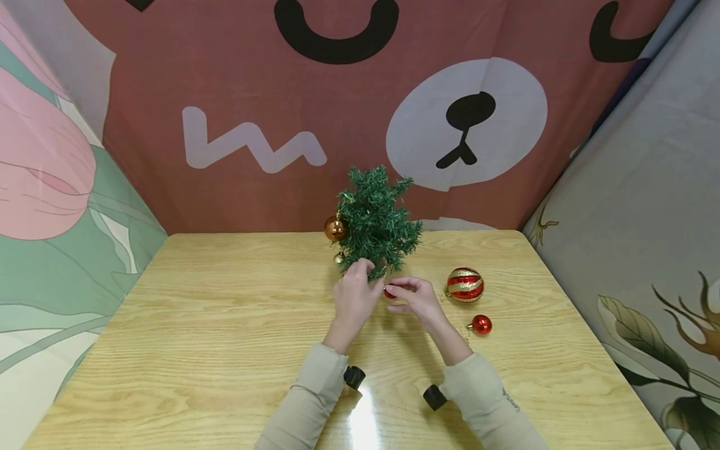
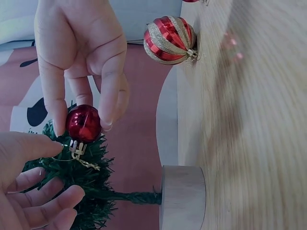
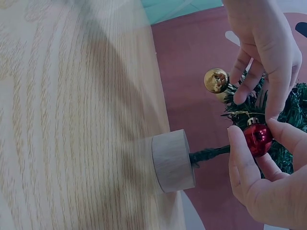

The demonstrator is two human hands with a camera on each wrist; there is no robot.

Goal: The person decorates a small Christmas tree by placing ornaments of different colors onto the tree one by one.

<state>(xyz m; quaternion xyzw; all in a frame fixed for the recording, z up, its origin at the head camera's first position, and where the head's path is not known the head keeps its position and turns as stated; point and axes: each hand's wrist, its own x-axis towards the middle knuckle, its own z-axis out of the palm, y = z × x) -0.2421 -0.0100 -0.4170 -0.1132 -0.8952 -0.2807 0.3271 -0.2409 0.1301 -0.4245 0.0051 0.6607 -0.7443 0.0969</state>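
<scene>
Centrally, right hand (image 1: 419, 299) pinches red bauble (image 2: 83, 123) beside tree (image 1: 375, 219)

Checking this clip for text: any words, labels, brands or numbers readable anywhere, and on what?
No readable text in any view.
Right sleeve: a small dark mark, perhaps a logo, too small to read.
Backdrop: only cartoon shapes, a white zigzag and a bear's muzzle, no letters.
Baubles, tree and table: no labels seen.

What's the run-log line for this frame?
right hand: pinches small red bauble | left hand: holds tree branch | striped bauble: on table
</scene>
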